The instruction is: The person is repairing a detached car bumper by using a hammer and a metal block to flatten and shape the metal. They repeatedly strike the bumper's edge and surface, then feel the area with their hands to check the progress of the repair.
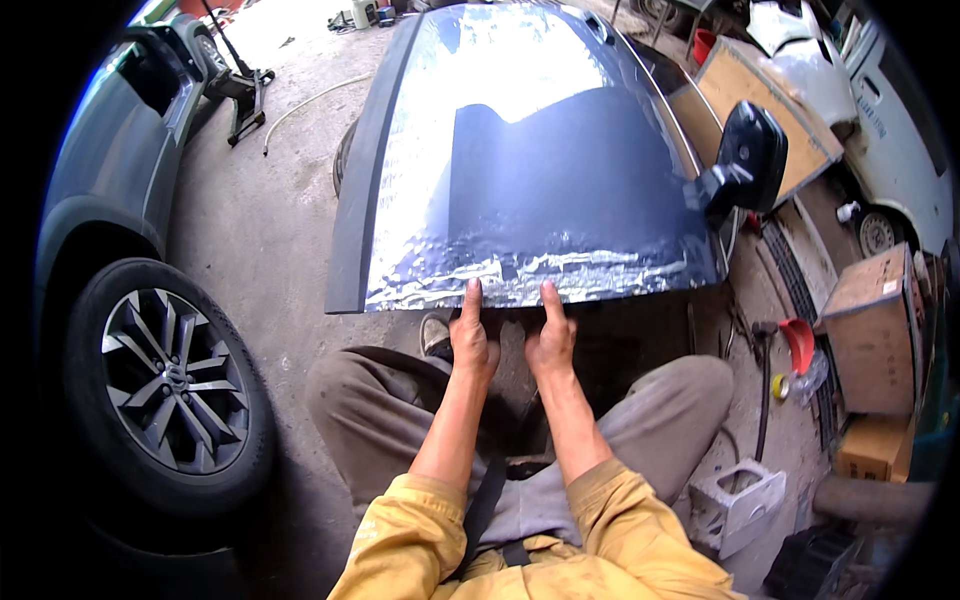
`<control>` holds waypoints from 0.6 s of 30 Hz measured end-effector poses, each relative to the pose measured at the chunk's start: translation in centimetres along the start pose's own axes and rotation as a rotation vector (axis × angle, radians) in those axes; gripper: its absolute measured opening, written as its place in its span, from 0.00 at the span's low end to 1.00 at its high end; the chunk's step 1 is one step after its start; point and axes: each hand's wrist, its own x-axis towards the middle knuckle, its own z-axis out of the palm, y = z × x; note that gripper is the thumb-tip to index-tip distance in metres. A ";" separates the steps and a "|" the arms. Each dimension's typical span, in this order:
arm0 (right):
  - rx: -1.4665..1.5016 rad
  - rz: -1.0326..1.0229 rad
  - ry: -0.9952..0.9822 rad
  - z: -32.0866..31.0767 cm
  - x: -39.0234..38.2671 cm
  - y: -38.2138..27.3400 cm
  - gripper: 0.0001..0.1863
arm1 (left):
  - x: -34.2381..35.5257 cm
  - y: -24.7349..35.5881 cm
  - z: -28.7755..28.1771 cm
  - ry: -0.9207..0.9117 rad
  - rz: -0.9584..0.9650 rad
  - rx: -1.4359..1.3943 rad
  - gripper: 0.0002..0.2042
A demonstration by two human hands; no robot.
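Note:
A dark blue car door lies flat in front of me, its surface glossy and strongly reflecting light. Whitish, ragged patches run along its near edge. My left hand grips that edge with the thumb on top and the fingers curled out of sight below. Just to its right, my right hand holds the same edge in the same way, thumb up. A black side mirror sticks out from the door's right side. A dark grey strip runs along its left side.
On the left stands a grey car with a large wheel; a floor jack is farther back. At right are wooden boxes, a red scoop-like piece, a grey metal housing and a white vehicle. A thin hose lies on the floor.

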 end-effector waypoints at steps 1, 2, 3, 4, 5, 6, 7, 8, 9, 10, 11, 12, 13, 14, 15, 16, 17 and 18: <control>-0.018 -0.044 0.042 0.6 -0.3 -0.3 0.19 | -0.4 0.2 0.6 -0.034 0.018 0.001 0.21; -0.005 -0.030 0.022 0.8 -0.6 -0.6 0.18 | -0.9 0.4 0.7 -0.029 0.017 0.048 0.20; 0.019 -0.012 -0.009 1.2 -0.7 -0.6 0.18 | -1.3 1.0 0.5 -0.027 0.029 0.102 0.20; 0.027 -0.017 -0.050 0.9 -0.5 -0.5 0.18 | -1.2 1.0 0.4 -0.039 0.039 0.108 0.20; 0.033 -0.023 -0.091 0.5 -0.3 -0.3 0.17 | -1.1 1.0 0.1 -0.038 0.041 0.125 0.20; 0.016 0.007 -0.126 -0.3 0.1 -0.1 0.18 | -0.9 1.1 0.2 -0.050 0.030 0.130 0.20; 0.010 -0.001 -0.161 0.3 -0.4 -0.9 0.20 | -0.8 1.2 0.1 -0.062 0.023 0.136 0.20; 0.044 0.005 -0.158 0.0 -0.7 -0.9 0.19 | -0.9 1.2 -0.1 -0.057 0.002 0.149 0.20; 0.082 0.005 -0.163 -0.3 -0.8 -1.1 0.18 | -0.8 1.2 0.0 -0.073 -0.024 0.129 0.20; 0.089 -0.007 -0.164 -0.9 -0.9 -1.2 0.18 | -0.8 1.1 0.0 -0.085 -0.053 0.109 0.20; 0.096 -0.020 -0.166 -1.6 -1.2 -1.4 0.18 | -0.8 1.0 0.0 -0.096 -0.082 0.089 0.19; 0.106 -0.030 -0.167 -2.3 -1.4 -1.5 0.18 | -0.8 0.9 0.0 -0.094 -0.100 0.121 0.19; 0.130 -0.058 -0.182 -2.6 -1.9 -1.7 0.20 | -0.8 1.0 -0.2 -0.091 -0.110 0.111 0.19; 0.126 -0.027 -0.151 -3.2 -2.2 -1.7 0.20 | -0.7 1.0 -0.4 -0.086 -0.118 0.103 0.19; 0.129 0.007 -0.122 -3.6 -2.6 -1.6 0.21 | -0.6 1.4 -0.7 -0.081 -0.123 0.101 0.19; 0.115 -0.042 -0.017 -4.5 -2.4 -1.3 0.20 | -0.4 1.0 -0.6 -0.088 -0.137 0.096 0.20; 0.068 -0.072 0.081 -6.1 -1.5 0.1 0.19 | -0.2 0.7 -0.5 -0.103 -0.148 0.111 0.20; 0.020 -0.110 0.185 -8.5 0.2 1.7 0.17 | -0.1 -0.1 0.1 -0.127 -0.167 0.123 0.20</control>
